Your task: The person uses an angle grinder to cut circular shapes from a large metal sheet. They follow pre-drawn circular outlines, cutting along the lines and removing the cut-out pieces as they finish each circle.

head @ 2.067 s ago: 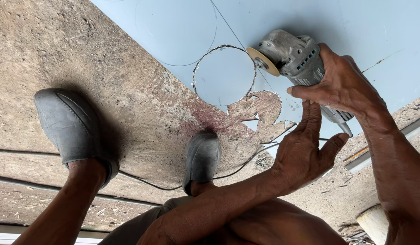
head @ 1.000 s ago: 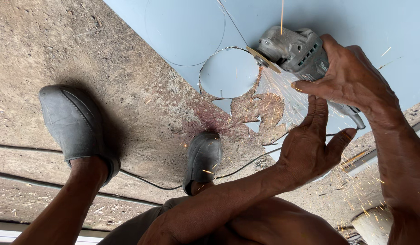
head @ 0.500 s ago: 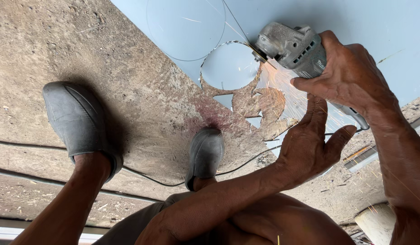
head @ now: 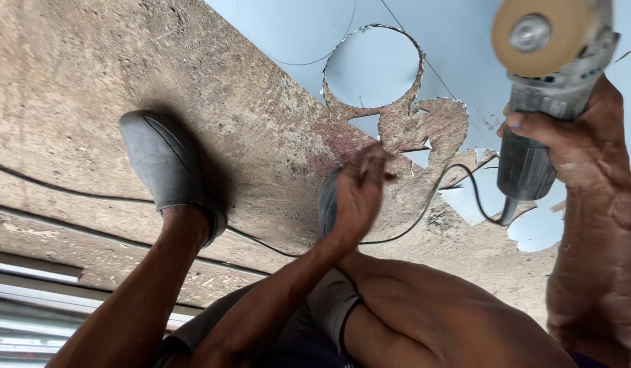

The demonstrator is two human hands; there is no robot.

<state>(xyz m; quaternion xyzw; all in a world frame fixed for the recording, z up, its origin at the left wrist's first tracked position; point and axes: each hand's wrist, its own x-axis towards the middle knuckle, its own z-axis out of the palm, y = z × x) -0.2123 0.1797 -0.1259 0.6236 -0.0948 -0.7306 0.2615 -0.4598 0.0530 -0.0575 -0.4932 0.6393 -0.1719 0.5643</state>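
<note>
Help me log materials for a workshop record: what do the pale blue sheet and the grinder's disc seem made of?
The pale blue sheet looks like thin painted metal: smooth matte face, jagged bright edges round the cut circle. The disc on the angle grinder looks like tan abrasive composite with a metal hub, though that is uncertain.

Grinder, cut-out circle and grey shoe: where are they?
angle grinder [head: 533, 146], head view, on its grey body.
cut-out circle [head: 373, 67], head view, on the middle of the blue disc.
grey shoe [head: 162, 160], head view, on its upper.

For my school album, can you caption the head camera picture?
Right hand lifts a grey angle grinder above a pale blue metal sheet with a round cut-out.
</note>
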